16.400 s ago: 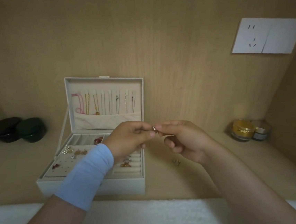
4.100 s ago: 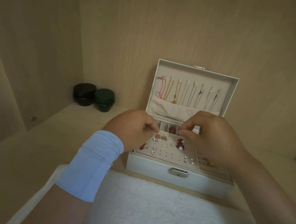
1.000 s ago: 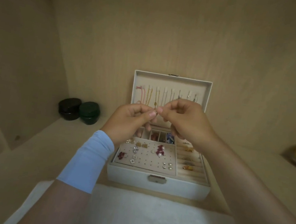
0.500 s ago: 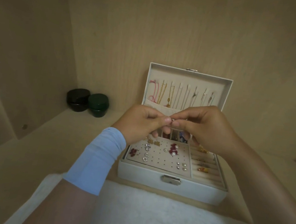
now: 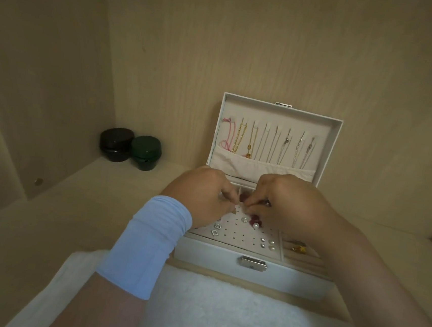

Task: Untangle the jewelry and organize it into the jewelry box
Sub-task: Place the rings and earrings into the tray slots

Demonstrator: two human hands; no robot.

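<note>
The jewelry box (image 5: 252, 271) is set open on the bench, with its lid (image 5: 280, 116) stood upright at 12 o'clock and a row of necklaces (image 5: 264, 144) hung inside it above a fabric pocket. Both hands are held low over the perforated earring panel (image 5: 239, 235). The left hand (image 5: 201, 196) and the right hand (image 5: 287, 204) are brought together near the panel's 12 o'clock edge. In each grip the fingertips are curled and pressed together, and a tiny piece (image 5: 239, 210) appears to be pinched between them. It is too small to be identified, though an earring being seated in a hole is judged likely. Square studs (image 5: 216, 229) are seen at 8 o'clock on the panel, and a pearl earring (image 5: 256, 226) lies just below the right fingertips. A gold ring (image 5: 299, 249) is lodged in the ring rolls at 3 o'clock. Such a piece is judged very light, hard and slippery, with a thin post that could be bent. It is best taken by its front face and backing, not by the post, and pressed straight down. If the pinch is loosened, the piece could be dropped among the compartments. Two dark jars (image 5: 132, 147) are stood at 10 o'clock from the box, and a white towel (image 5: 222, 309) is spread at 6 o'clock.
</note>
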